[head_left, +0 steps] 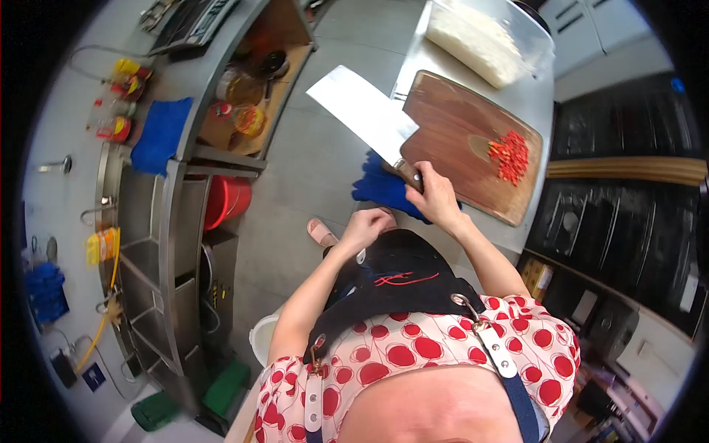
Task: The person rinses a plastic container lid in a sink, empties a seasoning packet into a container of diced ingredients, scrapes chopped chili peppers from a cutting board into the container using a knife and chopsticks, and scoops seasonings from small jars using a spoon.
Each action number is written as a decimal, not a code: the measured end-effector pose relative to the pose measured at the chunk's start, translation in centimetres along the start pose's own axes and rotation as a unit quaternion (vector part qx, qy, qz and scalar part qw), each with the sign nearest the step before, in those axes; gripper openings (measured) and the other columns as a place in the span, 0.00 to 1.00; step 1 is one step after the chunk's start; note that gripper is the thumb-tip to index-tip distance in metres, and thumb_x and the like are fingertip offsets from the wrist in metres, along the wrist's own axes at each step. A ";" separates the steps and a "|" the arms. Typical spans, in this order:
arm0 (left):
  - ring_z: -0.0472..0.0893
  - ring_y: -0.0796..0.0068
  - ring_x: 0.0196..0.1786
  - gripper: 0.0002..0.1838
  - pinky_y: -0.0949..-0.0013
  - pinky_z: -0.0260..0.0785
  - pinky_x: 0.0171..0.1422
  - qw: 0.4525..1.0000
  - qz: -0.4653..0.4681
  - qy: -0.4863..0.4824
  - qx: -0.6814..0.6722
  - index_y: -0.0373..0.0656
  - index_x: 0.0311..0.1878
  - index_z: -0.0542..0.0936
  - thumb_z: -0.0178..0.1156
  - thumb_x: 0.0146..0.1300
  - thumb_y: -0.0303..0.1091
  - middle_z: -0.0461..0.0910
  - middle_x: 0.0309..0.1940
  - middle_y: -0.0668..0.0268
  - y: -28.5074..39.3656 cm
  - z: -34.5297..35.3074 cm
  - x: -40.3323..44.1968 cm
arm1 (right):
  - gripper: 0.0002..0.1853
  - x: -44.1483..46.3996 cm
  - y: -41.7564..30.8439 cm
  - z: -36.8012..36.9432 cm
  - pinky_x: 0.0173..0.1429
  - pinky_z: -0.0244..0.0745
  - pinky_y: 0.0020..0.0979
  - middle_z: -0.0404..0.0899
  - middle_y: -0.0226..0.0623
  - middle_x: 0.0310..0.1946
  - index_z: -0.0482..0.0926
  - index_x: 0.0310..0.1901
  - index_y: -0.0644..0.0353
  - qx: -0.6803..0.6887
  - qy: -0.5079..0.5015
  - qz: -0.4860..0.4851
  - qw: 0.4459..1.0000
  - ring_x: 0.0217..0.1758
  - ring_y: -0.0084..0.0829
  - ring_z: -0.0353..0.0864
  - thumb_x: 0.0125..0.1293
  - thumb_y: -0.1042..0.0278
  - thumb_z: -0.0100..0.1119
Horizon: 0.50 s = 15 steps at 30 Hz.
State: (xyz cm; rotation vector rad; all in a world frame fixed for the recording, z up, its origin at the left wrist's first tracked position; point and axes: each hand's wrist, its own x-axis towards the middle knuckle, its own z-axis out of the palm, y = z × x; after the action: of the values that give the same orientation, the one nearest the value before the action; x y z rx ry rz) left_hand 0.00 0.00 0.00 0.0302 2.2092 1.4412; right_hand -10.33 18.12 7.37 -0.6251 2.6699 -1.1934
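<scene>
My right hand (pixel 437 196) is wrapped round the dark handle of a cleaver (pixel 362 111). Its broad, shiny blade points away to the upper left, above the floor and the left edge of a wooden cutting board (pixel 443 133). Chopped red chili peppers (pixel 509 157) lie in a small heap on the board's right side. Close to the front of my black apron (pixel 399 273), my left hand (pixel 368 228) is closed with its fingers curled; what they hold, if anything, is hidden. A blue cloth (pixel 388 188) hangs by the board's near left edge, just below the cleaver handle.
Beyond the board stands a clear plastic tub (pixel 480 40) with a pale white mass in it. To the left are a metal sink unit (pixel 140 214), a shelf with jars (pixel 244 88), another blue cloth (pixel 162 135) and a red bucket (pixel 226 201). Dark cabinets (pixel 602 207) line the right.
</scene>
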 end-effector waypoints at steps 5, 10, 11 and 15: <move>0.76 0.84 0.32 0.15 0.80 0.69 0.36 0.898 0.007 0.199 -0.391 0.36 0.47 0.79 0.53 0.70 0.38 0.81 0.34 0.68 -1.6 -5.7 -2.2 | 0.20 5.4 -6.2 6.1 0.37 0.74 0.41 0.78 0.54 0.30 0.68 0.46 0.65 -0.050 -0.114 -0.078 0.989 0.34 0.51 0.81 0.54 0.68 0.61; 0.77 0.80 0.37 0.14 0.75 0.71 0.41 0.890 0.012 0.292 -0.351 0.38 0.43 0.78 0.53 0.69 0.40 0.79 0.37 0.68 -1.9 -16.5 -11.6 | 0.18 7.1 -17.6 16.0 0.36 0.76 0.45 0.79 0.50 0.30 0.71 0.40 0.63 0.041 -0.127 -0.124 0.983 0.33 0.52 0.81 0.54 0.60 0.64; 0.77 0.80 0.37 0.14 0.75 0.71 0.41 0.903 0.021 0.252 -0.346 0.38 0.43 0.78 0.53 0.69 0.40 0.79 0.37 0.68 -2.9 -17.5 -12.0 | 0.18 7.2 -17.9 17.6 0.35 0.77 0.44 0.80 0.49 0.30 0.71 0.39 0.62 0.046 -0.109 -0.155 0.981 0.32 0.51 0.81 0.54 0.59 0.64; 0.78 0.79 0.37 0.15 0.74 0.72 0.41 0.886 -0.018 0.206 -0.415 0.38 0.47 0.77 0.52 0.70 0.41 0.80 0.38 0.66 -6.3 -21.0 -13.8 | 0.19 6.5 -19.4 20.0 0.37 0.75 0.44 0.78 0.50 0.31 0.69 0.43 0.63 0.008 -0.114 -0.120 0.986 0.35 0.51 0.80 0.52 0.65 0.64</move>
State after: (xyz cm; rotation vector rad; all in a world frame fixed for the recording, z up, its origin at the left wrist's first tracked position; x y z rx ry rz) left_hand 4.90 -24.53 6.55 -0.6534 1.6595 2.4189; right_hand -4.18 -9.81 8.46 -1.0389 2.4440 -1.1178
